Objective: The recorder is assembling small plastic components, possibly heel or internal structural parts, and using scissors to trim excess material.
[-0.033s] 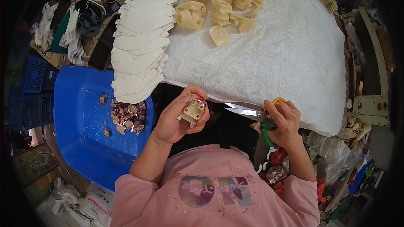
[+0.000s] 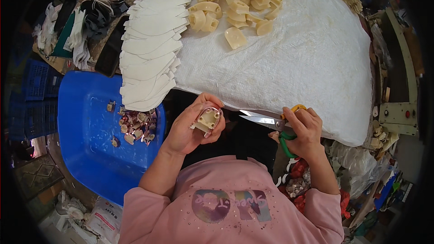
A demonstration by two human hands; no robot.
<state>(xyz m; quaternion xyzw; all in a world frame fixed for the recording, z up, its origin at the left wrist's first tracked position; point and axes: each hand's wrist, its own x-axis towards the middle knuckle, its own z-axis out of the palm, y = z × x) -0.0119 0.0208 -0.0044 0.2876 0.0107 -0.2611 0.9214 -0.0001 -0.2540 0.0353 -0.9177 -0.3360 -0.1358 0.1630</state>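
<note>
My left hand [image 2: 185, 129] is closed around a shoe heel [image 2: 209, 119], its cream hollow face with round posts turned up and a shiny pinkish covering round its edge. In my right hand [image 2: 304, 129] is a pair of scissors [image 2: 266, 119] with one yellow and one green handle loop. The blades are a little apart and point left toward the heel without touching it. In the blue tub [image 2: 86, 153] at the left lie several covered heels [image 2: 138, 126]. Bare cream heels [image 2: 239, 7] are heaped on the white woven sack [image 2: 289, 72] beyond my hands.
A long overlapping stack of white cut pieces [image 2: 151, 49] spans the sack's left edge and the tub's far rim. Gloves [image 2: 79, 36] and a dark flat tray [image 2: 110, 47] lie farther left. Clear plastic bags [image 2: 357, 162] and a pale machine frame [image 2: 400, 117] stand at the right.
The scissors have shifted very slightly to the left, toward the heel. My left hand and the heel stay nearly still.
</note>
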